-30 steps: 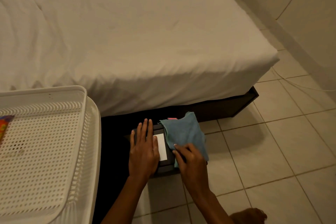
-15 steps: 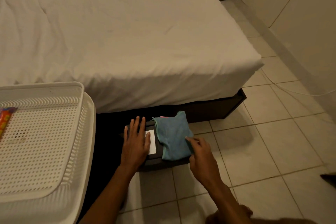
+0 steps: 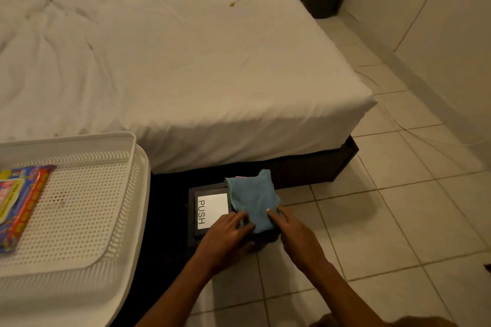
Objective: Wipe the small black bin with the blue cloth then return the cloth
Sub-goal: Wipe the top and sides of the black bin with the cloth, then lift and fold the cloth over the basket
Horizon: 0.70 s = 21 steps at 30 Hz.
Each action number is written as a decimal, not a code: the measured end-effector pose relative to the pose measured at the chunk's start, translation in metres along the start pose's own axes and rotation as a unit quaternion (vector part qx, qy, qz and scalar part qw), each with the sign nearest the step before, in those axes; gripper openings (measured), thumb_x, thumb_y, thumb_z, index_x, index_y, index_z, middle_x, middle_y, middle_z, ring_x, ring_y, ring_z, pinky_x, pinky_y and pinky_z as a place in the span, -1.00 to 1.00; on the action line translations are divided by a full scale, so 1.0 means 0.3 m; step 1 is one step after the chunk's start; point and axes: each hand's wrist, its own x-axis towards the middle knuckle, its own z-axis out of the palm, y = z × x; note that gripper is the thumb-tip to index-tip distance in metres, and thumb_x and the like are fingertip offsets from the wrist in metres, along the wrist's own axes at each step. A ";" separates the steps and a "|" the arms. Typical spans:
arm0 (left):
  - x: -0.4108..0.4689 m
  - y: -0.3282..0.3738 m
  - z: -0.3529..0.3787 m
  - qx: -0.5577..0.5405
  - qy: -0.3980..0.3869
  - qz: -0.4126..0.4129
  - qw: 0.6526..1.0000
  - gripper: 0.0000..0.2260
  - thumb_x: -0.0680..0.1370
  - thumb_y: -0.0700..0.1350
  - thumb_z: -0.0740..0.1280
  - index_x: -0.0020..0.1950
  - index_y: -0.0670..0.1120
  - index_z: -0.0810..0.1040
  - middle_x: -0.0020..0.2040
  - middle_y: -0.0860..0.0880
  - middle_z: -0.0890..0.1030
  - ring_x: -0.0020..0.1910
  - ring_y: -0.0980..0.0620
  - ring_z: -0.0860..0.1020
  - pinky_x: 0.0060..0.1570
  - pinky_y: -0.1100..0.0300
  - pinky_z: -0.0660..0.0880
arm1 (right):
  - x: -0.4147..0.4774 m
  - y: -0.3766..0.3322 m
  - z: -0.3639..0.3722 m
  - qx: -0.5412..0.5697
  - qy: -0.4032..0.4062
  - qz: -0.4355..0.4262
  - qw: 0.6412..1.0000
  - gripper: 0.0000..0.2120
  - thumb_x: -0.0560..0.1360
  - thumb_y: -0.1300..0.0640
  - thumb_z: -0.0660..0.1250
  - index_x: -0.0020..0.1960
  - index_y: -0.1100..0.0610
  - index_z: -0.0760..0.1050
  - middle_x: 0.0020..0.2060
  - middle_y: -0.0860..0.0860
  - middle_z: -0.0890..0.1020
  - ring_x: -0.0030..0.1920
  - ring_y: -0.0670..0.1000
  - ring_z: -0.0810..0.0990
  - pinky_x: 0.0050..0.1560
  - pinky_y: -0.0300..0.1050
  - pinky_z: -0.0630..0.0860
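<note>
In the head view, the left hand (image 3: 225, 233) is now lying on the near edge of the small black square plastic bin (image 3: 194, 210), off the white "PUSH" label (image 3: 212, 210) it was covering a second ago. Its fingers are curling onto the soft blue cloth (image 3: 252, 199), and the right hand (image 3: 295, 233) is pressing the cloth with extended fingers. The cloth is draping over the lid's right half, so wiping looks underway. Counted: 2 hands, 1 small bin, 1 cloth, 1 white perforated plastic tray (image 3: 79, 207).

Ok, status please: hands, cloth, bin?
Both hands: left hand and right hand on blue cloth. Cloth lies on small black bin lid. Nothing in the way.
</note>
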 end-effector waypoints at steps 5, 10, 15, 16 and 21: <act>0.029 0.019 -0.032 0.010 -0.014 -0.006 1.000 -0.76 0.41 0.04 0.48 0.03 0.02 0.63 0.03 -0.02 0.61 -0.13 0.05 0.61 -0.22 0.23 0.56 | 0.019 -0.010 -0.022 -0.028 0.016 0.009 0.999 -0.44 0.49 0.24 0.38 0.44 0.07 0.31 0.42 0.16 0.39 0.25 0.13 0.55 0.12 -0.05 0.59; 0.042 0.039 -0.016 -0.005 -0.023 -0.061 0.998 -0.81 0.44 -0.01 0.48 0.00 -0.05 0.63 0.01 -0.03 0.60 -0.15 0.06 0.60 -0.23 0.24 0.59 | 0.007 0.006 -0.024 -0.070 -0.009 -0.021 0.997 -0.40 0.54 0.14 0.32 0.51 0.01 0.17 0.32 0.15 0.48 0.11 0.06 0.61 -0.02 -0.13 0.61; 0.073 0.049 -0.021 -0.041 0.024 -0.111 0.993 -0.83 0.58 -0.03 0.30 0.09 -0.08 0.50 0.05 -0.08 0.57 -0.08 0.00 0.56 -0.13 0.20 0.50 | 0.009 0.019 -0.022 -0.086 -0.009 -0.002 0.996 -0.43 0.54 0.12 0.31 0.48 -0.06 0.17 0.14 0.11 0.60 0.01 0.04 0.62 -0.08 -0.14 0.60; 0.081 0.048 -0.029 -0.051 0.039 -0.118 0.991 -0.82 0.61 -0.01 0.20 0.10 -0.08 0.47 0.05 -0.09 0.56 -0.07 -0.02 0.53 -0.12 0.20 0.42 | 0.014 0.009 -0.030 -0.072 0.008 0.004 0.997 -0.48 0.52 0.13 0.34 0.43 -0.03 0.26 0.11 0.10 0.62 -0.01 0.03 0.63 -0.11 -0.16 0.60; 0.141 0.020 -0.108 -0.083 0.101 -0.124 0.984 -0.72 0.62 -0.02 0.02 0.10 -0.11 0.46 0.00 -0.11 0.59 -0.11 -0.05 0.51 -0.11 0.21 0.27 | 0.083 -0.078 -0.134 0.024 0.105 0.053 0.993 -0.72 0.52 0.18 0.29 0.22 0.02 0.47 -0.02 0.00 0.52 -0.23 -0.09 0.53 -0.31 -0.31 0.50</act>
